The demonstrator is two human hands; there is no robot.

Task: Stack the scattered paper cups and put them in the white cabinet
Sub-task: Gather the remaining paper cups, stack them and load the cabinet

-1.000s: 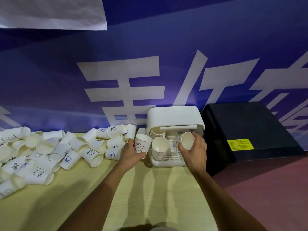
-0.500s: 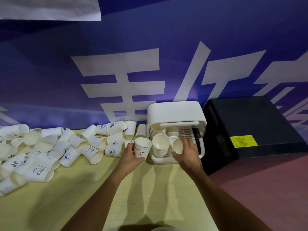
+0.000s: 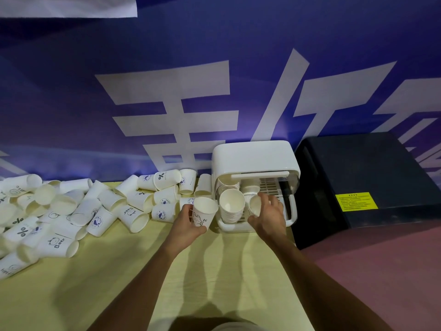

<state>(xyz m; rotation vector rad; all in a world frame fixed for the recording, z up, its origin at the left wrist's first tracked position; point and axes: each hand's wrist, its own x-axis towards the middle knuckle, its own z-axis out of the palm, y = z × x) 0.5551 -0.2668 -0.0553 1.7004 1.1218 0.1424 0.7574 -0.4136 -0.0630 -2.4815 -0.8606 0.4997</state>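
Note:
A small white cabinet [image 3: 255, 156] stands on the yellow table [image 3: 119, 271] with its front open. Inside it a stack of paper cups [image 3: 231, 206] stands at the front left, and more stacked cups sit behind. My right hand [image 3: 268, 216] grips a white paper cup [image 3: 254, 204] just inside the cabinet's opening, to the right of that stack. My left hand [image 3: 187, 222] holds a printed paper cup [image 3: 203, 215] upright just left of the cabinet. Several scattered paper cups [image 3: 100, 211] lie on their sides across the table's left part.
A black box [image 3: 372, 177] with a yellow label stands against the cabinet's right side. A blue banner wall rises right behind the table. To the right of the table's edge lies a reddish floor [image 3: 381, 271].
My right hand has carried its cup down and forward into the cabinet's opening beside the front stack. My left hand has kept its cup almost still beside the cabinet.

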